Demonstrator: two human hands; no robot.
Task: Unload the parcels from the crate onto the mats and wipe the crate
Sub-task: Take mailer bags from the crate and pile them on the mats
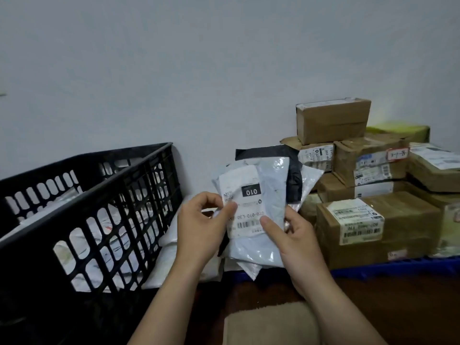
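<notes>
Roughly mid-task, by the look of it. Black slatted crate (82, 212) stands at left, against the wall, near side facing the camera. Through the slots: pale poly-bag parcels (104, 247), several, piled low to middle height. So the crate is not emptied, and wiping has, I judge, not begun; no cloth is identifiable for certain. A beige pad (268, 322) lies at the bottom edge, purpose unclear.

At right, a stack of brown cardboard boxes (373, 195) with shipping labels sits on a blue mat (398, 266), piled in tiers up against the wall. This reads as the part already unloaded, though that is a judgement only. Between crate and boxes, more soft white bags (174, 260) lie heaped beside the crate's corner.

In the middle, held up off the surface: a grey-white mailer (258, 215), label marked "010" with a barcode, black packaging and another clear bag bunched behind it. Whether that is one bundle or several parcels, cannot tell.

Left hand (201, 225) pinches the mailer's left edge, thumb on the label. Right hand (291, 237) grips the right side, thumb across the front. Both hands closed on it, neither free.

Remaining: place this mailer, clear the rest of the crate, then wipe.
</notes>
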